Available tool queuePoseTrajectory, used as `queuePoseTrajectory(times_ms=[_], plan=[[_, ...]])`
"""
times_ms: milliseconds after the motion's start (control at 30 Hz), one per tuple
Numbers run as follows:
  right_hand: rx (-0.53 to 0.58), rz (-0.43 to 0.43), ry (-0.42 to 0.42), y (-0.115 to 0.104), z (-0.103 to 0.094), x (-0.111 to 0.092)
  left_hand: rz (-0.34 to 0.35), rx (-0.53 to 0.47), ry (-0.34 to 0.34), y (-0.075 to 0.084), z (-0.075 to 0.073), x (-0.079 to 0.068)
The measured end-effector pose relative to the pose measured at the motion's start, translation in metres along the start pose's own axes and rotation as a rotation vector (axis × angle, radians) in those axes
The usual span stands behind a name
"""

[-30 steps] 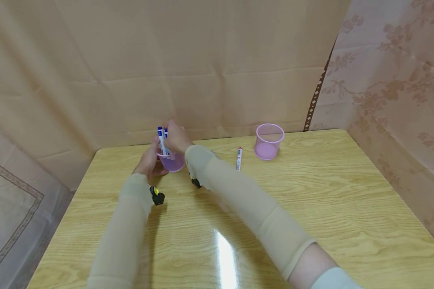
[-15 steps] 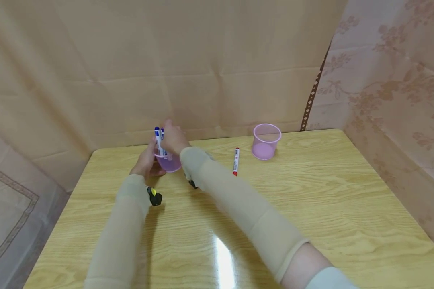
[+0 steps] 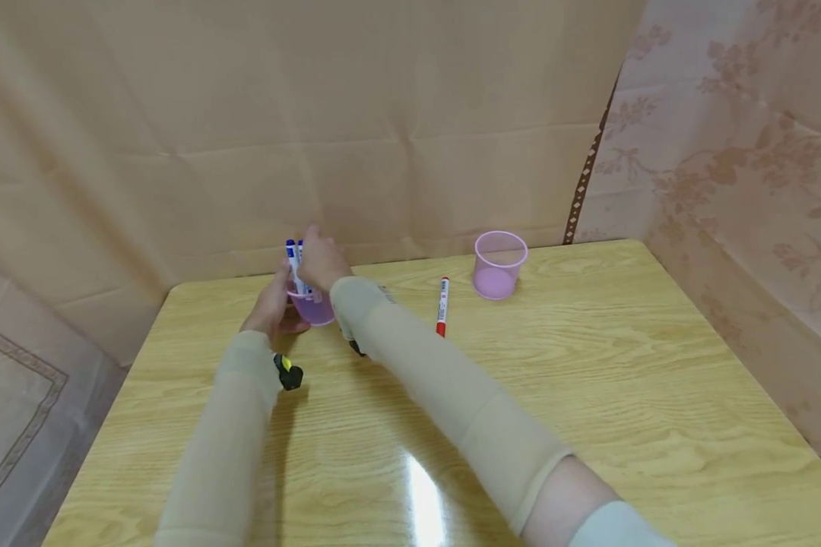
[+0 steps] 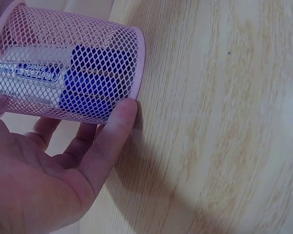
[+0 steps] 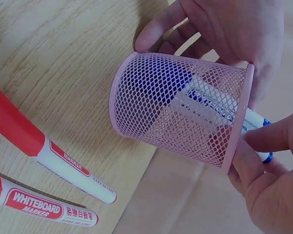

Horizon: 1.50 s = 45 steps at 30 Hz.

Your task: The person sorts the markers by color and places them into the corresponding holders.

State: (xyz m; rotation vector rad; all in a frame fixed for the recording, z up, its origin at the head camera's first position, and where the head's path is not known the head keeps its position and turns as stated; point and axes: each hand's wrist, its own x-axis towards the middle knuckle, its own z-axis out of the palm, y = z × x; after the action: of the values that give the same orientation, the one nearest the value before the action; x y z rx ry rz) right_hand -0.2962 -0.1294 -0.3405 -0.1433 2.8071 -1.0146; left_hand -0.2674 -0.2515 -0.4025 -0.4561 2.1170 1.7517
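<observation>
Head view: your left hand (image 3: 269,305) grips the pink mesh cup (image 3: 312,310) at the table's (image 3: 622,365) far left; blue markers (image 3: 293,267) stand inside.

Left wrist view: expect a light, fairly stiff cup. Support its wall near the base.

Right wrist view: your right hand (image 5: 278,180) sits at the rim (image 5: 240,119); you cannot tell whether it pinches a marker.

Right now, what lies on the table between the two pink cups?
One red-capped marker shows clearly in the head view; a second red-capped marker, mostly hidden there by the right sleeve, shows in the right wrist view.
</observation>
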Motion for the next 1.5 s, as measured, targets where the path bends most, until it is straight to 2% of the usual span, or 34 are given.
queuePoseTrajectory(times_ms=[367, 633, 833, 1000, 1300, 1500], plan=[[-0.013, 0.0, 0.002, -0.001, 0.001, 0.0, -0.006, -0.004, 0.008, 0.002, 0.001, -0.002], [-0.007, -0.019, 0.033, 0.0, 0.004, -0.003, -0.005, -0.017, 0.013, 0.003, 0.001, -0.002], [0.0, -0.096, 0.109, 0.005, 0.011, -0.005, -0.005, -0.025, 0.012, 0.001, 0.0, 0.001], [0.023, -0.141, 0.14, 0.007, 0.015, -0.006, 0.01, -0.026, 0.003, -0.001, -0.002, 0.004], [0.099, -0.158, 0.141, 0.014, 0.019, -0.005, 0.012, -0.011, 0.009, 0.001, 0.001, 0.0], [0.057, -0.254, 0.131, 0.029, 0.02, -0.005, 0.01, -0.01, 0.01, 0.001, 0.002, -0.001]])
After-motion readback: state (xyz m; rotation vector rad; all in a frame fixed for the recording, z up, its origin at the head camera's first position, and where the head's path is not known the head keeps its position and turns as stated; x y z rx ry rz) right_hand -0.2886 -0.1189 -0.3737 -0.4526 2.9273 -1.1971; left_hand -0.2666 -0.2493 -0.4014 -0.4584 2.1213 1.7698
